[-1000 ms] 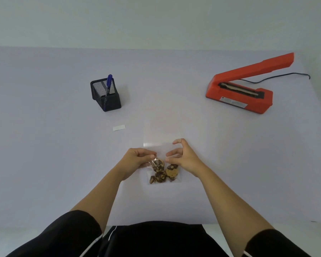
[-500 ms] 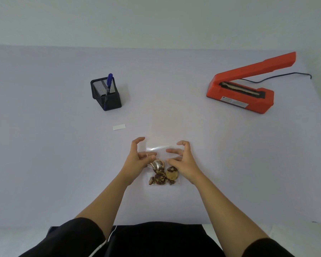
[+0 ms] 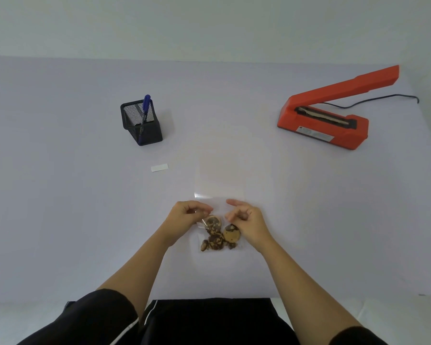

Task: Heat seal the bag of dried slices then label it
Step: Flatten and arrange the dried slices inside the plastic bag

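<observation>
Hands: both are low in the middle of the frame, close together. The left hand is curled, with its fingertips pinched on the left side of the bag. The right hand is also curled at the right side; it seems to grip the film, but I cannot tell this for sure.
Table: the white table fills most of the frame, and everything rests on it.
Sealer: the orange heat sealer stands at the upper right, well apart from the bag. Its arm is raised and nothing lies on its bar, so sealing is not yet done, in my judgement.
Pen holder: the black mesh pen holder is at the upper left of center, with a blue pen upright inside it, not taken out.
Bag: the clear bag lies flat between the hands. Its top part points to the far side and looks unsealed.
Slices: the dried slices are gathered in the near end of the bag.
Label: the small white label lies alone, left of the bag, near the pen holder and not stuck on.
Progress: only the preparing of the bag is in hand. Carrying it to the sealer, pressing the arm and labelling are all left.
</observation>
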